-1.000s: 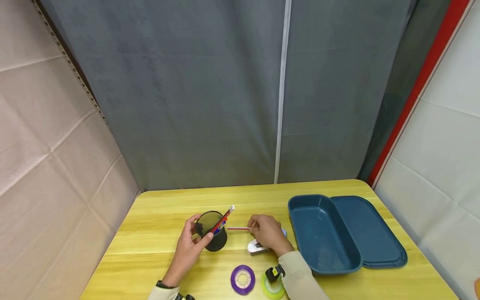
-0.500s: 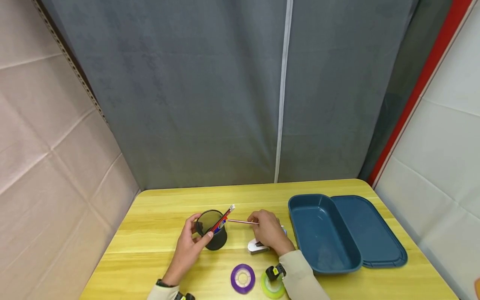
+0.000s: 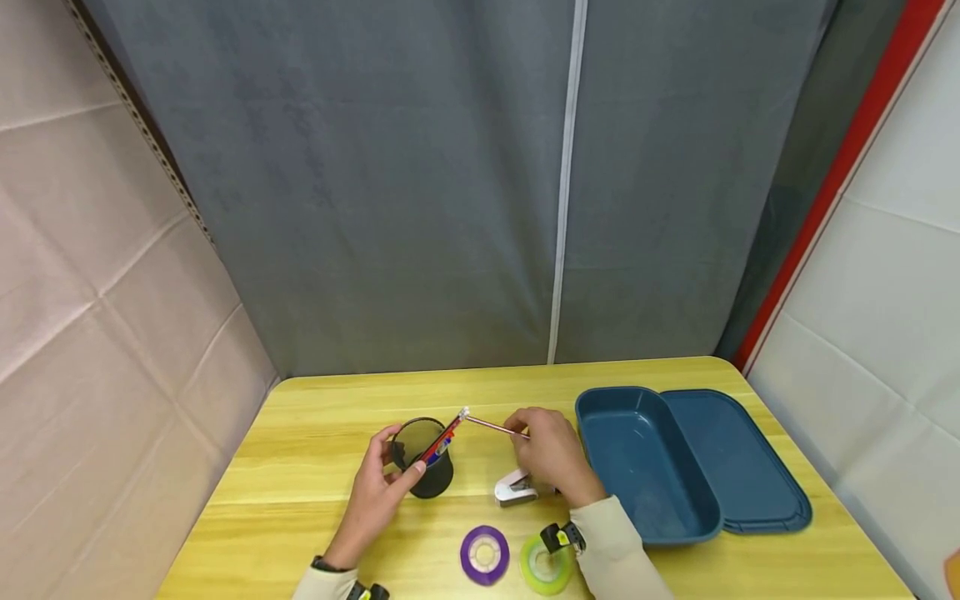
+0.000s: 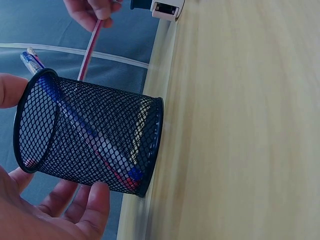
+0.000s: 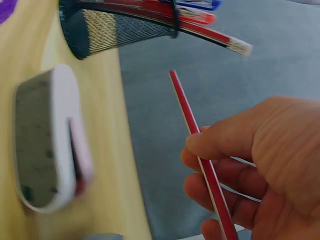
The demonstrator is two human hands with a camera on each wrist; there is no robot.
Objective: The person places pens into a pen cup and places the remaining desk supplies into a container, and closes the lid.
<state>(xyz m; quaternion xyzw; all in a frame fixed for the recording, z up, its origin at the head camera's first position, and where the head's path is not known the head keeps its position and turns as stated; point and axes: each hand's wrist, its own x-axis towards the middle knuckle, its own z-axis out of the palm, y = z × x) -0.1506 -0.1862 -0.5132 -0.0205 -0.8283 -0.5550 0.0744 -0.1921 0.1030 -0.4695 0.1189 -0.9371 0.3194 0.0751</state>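
Observation:
My left hand (image 3: 378,492) holds a black mesh pen cup (image 4: 100,135) by its rim and side, thumb on one side and fingers on the other. The cup stands on the table and contains a red pencil with an eraser end (image 5: 240,46) and pens with blue and red parts (image 3: 442,448). To its right, my right hand (image 3: 551,450) pinches a thin red-and-white striped pencil (image 5: 186,111) between thumb and fingers, above the table. The pencil's far end points toward the cup, outside it. A white stapler (image 3: 516,489) lies just below the right hand.
A purple tape roll (image 3: 468,557) and a green tape roll (image 3: 531,563) lie near the front, the green one beside the right wrist. On the right sits a dark blue tray (image 3: 645,467), with its matching lid (image 3: 750,467) next to it. A grey curtain (image 3: 412,208) hangs behind.
My right hand has lifted the striped pencil off the table and moved it slightly up and right, tilting it. The left hand and pen cup have stayed in place.

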